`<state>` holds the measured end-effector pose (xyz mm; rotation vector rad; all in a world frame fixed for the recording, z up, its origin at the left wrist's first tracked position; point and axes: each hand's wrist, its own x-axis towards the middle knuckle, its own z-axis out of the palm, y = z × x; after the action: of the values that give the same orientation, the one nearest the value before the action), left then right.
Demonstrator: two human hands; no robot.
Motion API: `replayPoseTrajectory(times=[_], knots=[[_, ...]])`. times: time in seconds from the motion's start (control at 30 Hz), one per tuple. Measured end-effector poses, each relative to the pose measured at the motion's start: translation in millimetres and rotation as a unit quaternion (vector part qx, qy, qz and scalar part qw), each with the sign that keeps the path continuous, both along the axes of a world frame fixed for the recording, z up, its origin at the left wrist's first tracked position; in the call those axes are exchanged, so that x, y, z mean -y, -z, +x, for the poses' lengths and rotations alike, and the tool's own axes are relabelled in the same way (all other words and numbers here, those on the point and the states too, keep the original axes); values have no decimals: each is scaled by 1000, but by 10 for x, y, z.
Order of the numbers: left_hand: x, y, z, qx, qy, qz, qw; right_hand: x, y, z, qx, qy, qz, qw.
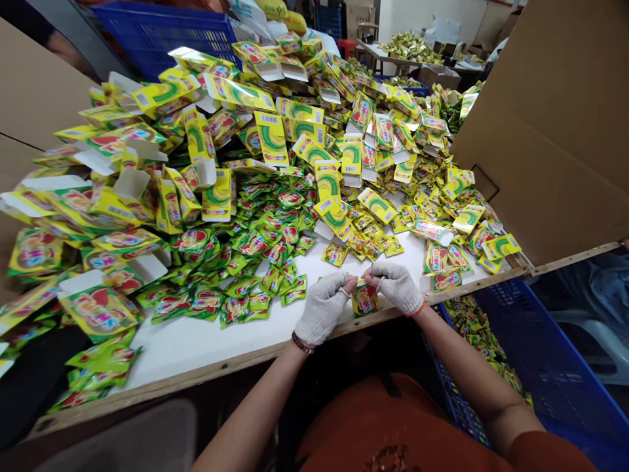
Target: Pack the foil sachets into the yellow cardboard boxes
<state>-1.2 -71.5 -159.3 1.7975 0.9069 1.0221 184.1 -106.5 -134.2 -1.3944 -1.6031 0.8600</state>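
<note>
At the table's front edge, my left hand (pixel 325 303) and my right hand (pixel 397 286), both in white fingerless gloves, pinch the top of a small yellow-green box (pixel 364 299) from either side. The box hangs upright between them, its printed face showing. Just beyond my fingers lie small yellow packets (pixel 335 254) on the white tabletop (pixel 211 341). Green packets (pixel 255 244) are heaped to the left of my left hand. Open flat-sided boxes (pixel 272 139) are piled behind the packets, and a few more boxes (pixel 446 278) lie right of my right hand.
A wooden rim (pixel 162 383) runs along the table's front. A brown cardboard panel (pixel 550 131) stands at the right. Below it, a blue crate (pixel 531 354) holds packed boxes beside my right arm. Another blue crate (pixel 167 33) is behind the pile. A dark object (pixel 39 373) lies at the left corner.
</note>
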Motion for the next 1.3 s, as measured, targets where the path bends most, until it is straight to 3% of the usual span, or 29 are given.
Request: replayPoseTrajectory(times=[0.17,0.27,0.43,0.53,0.6,0.67,0.77,0.9,1.0,1.1,1.23,1.3], knots=[[82,110,-102,-22,46,197,979,135,86,161,40,-69,82,993],[109,78,-123,-26,77,253,964,185,128,173,81,-97,135,983],[95,-45,-91,-30,94,207,973,142,128,79,86,-87,109,987],[-48,-43,-194,-47,65,127,989,143,105,160,-6,28,42,999],[-196,-19,-334,-81,-10,78,994,188,48,306,-109,119,11,987],[-336,-5,-474,-148,-74,73,983,233,-45,454,-207,172,-1,963],[-441,-31,-549,-302,-72,94,946,171,-163,481,-247,143,-34,958],[-372,-115,-378,-470,3,134,873,-276,-75,61,-133,14,-87,987],[-281,-153,-278,-519,42,145,841,-686,82,-307,128,-43,-45,990],[-233,-123,-332,-482,19,76,873,-933,152,-522,333,-50,-40,941],[-244,6,-520,-271,-69,-74,957,-1005,123,-596,383,-5,-102,918],[-258,63,-589,-131,-105,-141,976,-986,104,-571,390,1,-135,911]])
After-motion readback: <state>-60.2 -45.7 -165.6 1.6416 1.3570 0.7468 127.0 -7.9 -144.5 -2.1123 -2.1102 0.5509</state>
